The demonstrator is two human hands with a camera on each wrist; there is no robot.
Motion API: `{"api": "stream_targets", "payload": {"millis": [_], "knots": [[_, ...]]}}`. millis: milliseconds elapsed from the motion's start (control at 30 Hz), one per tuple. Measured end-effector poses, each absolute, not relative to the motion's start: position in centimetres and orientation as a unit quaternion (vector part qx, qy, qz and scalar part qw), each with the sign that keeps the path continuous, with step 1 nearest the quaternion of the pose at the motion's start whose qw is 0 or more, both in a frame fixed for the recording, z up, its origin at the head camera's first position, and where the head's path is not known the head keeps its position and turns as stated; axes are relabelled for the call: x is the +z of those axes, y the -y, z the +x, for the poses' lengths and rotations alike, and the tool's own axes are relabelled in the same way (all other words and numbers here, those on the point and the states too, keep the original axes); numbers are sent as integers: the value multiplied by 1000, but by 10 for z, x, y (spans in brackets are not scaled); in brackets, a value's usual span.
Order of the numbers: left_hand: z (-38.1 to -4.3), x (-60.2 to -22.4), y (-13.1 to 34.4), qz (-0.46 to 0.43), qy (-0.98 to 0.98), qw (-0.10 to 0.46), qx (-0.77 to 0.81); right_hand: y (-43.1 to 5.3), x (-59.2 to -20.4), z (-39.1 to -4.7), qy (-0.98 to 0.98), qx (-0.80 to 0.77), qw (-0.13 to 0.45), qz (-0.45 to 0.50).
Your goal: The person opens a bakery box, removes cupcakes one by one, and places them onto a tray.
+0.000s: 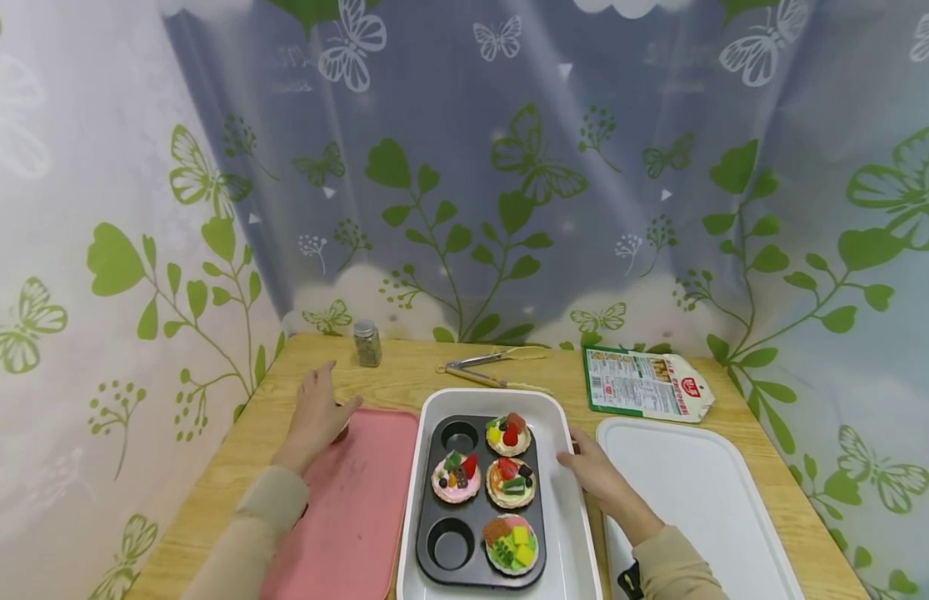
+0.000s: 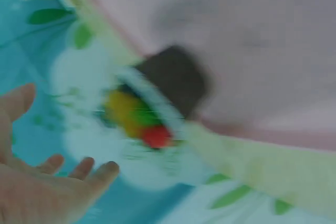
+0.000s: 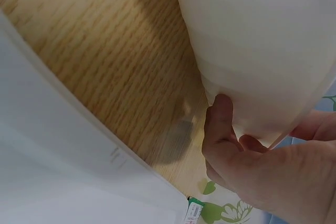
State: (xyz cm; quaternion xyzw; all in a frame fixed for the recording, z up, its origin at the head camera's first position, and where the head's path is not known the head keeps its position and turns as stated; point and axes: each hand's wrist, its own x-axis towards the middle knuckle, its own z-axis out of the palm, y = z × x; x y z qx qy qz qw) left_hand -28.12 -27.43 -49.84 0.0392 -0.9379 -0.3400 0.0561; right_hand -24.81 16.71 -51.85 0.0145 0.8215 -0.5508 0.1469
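My left hand (image 1: 314, 425) is over the far left corner of the pink tray (image 1: 352, 525), fingers spread. Just past those fingers in the left wrist view, with a gap between, is a toy cupcake (image 2: 170, 82), blurred, with a dark cup and colourful topping; the hand mostly hides it from the head view. My right hand (image 1: 602, 479) grips the right side of a deep white tray (image 1: 567, 533), its fingers against the outer wall (image 3: 252, 40). Inside lies a dark muffin tin (image 1: 475, 575). Several toy fruit-topped cakes (image 1: 457, 477) fill some cups; two left cups are vacant.
A second white tray (image 1: 681, 492) lies to the right. Behind it is a green-and-white food packet (image 1: 636, 383). Metal tongs (image 1: 479, 361) rest at the back of the wooden table, and a small spice jar (image 1: 367, 346) stands at the back left near the curtain.
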Motion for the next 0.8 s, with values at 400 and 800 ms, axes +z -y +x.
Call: {"api": "stream_targets", "payload": {"millis": [400,800], "knots": [[-261,-455,183,-139,895,44,-423,-167,-522,-249,-820,-553,149,12],[-232,-470,143,-187,899,-34,-394,-168,-522,-249,-824,-549,141,12]]}}
